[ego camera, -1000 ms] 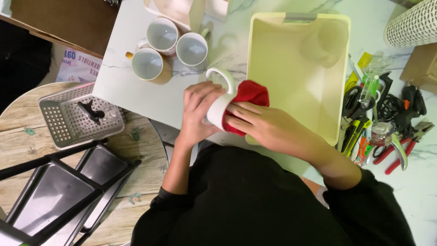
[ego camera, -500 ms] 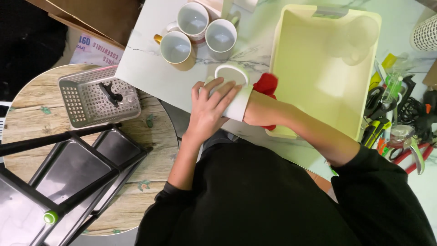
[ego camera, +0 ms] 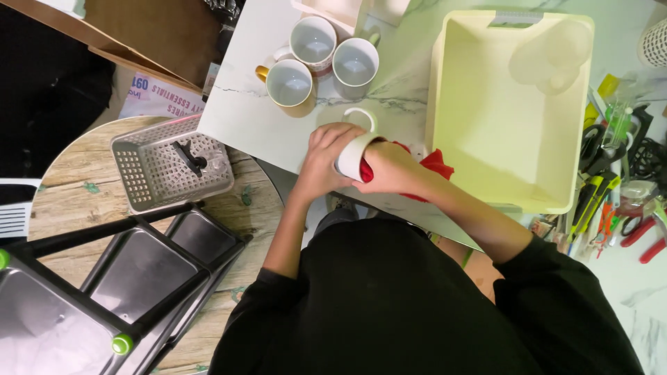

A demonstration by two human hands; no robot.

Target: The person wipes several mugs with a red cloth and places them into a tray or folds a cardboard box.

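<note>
My left hand point(ego camera: 321, 160) grips a white mug point(ego camera: 353, 149) lying on its side over the marble table's near edge, handle pointing away from me. My right hand point(ego camera: 389, 169) holds a red cloth point(ego camera: 434, 165) pushed into the mug's mouth; part of the cloth hangs out toward the tub. Both hands meet at the mug, just left of the pale yellow plastic tub point(ego camera: 445, 111).
Three more mugs point(ego camera: 323, 59) stand grouped at the back of the marble table point(ego camera: 243, 118). A grey perforated basket point(ego camera: 170, 163) sits on a round wooden table at left, above black metal trays point(ego camera: 132, 271). Pliers and other hand tools point(ego camera: 618, 201) lie right of the tub.
The view has shifted, so the scene sits further right and lower in frame. My right hand has pushed the red cloth deeper into the mug while the left hand keeps hold of it.
</note>
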